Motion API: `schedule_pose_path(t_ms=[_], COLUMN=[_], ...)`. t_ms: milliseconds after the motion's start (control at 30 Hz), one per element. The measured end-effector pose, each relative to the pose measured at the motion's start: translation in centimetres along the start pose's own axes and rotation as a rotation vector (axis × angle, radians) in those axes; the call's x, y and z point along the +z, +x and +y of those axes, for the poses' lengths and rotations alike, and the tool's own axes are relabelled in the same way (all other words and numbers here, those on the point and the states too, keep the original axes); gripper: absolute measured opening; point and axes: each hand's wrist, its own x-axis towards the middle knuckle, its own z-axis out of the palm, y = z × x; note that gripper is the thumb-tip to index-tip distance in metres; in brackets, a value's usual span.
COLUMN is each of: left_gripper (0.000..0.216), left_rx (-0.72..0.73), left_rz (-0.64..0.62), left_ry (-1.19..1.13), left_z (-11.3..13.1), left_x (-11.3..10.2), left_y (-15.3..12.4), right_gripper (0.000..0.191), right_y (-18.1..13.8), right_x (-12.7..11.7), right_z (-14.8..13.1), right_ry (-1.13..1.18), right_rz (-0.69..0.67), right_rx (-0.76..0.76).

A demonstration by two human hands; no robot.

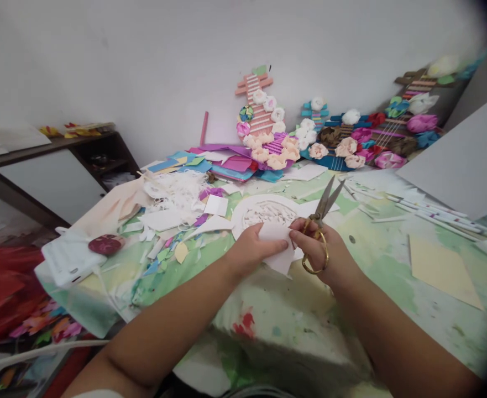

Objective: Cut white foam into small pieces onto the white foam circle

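Observation:
My left hand (pixel 249 250) pinches a white piece of paper (pixel 277 246) over the table's near middle. My right hand (pixel 324 255) grips gold-handled scissors (pixel 321 220), thumb and fingers through the loops, and its fingertips also touch the paper. The scissor blades point up and away, slightly apart. Just beyond the hands lies a round white plate (pixel 243 211) filled with small white paper strips.
The table has a paint-stained green and white cover (pixel 351 326). Paper scraps (pixel 172 221), coloured sheets (pixel 226 160), guitar-shaped crafts with paper flowers (pixel 268 132), a yellow sheet (pixel 440 268) and a grey board (pixel 467 160) surround the hands. A dark shelf (pixel 61 166) stands left.

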Motion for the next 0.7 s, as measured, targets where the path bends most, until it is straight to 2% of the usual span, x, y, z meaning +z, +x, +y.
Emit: schedule_pose_path(t_ms=[167,333,433,600,700], left_gripper=[0.03,0.025,0.027,0.041,0.044], left_rx=[0.002,0.002,-0.015,0.051,0.072], left_rz=[-0.062,-0.038,-0.038,0.16,0.228], left_ry=[0.083,0.219,0.198,-0.072,-0.189], left_z=[0.7,1.1,1.0,0.4,0.0], left_x=[0.0,-0.2,-0.9,-2.6,-2.9], left_y=[-0.2,-0.3,0.0,1.8,2.6], right_gripper=[0.017,0.021,0.02,0.022,0.026], right_y=[-0.3,-0.1,0.3,1.9,3.2], right_x=[-0.4,-1.2,-2.4,-4.1,-3.3], right_z=[-0.5,-0.8,-0.5,0.7,1.0], right_ry=[-0.062,-0.167,-0.235,-0.265,-0.377], right_rz=[-0.007,-0.035,-0.055,0.226,0.252], right_rx=[0.008,0.046,0.015,-0.009,-0.018])
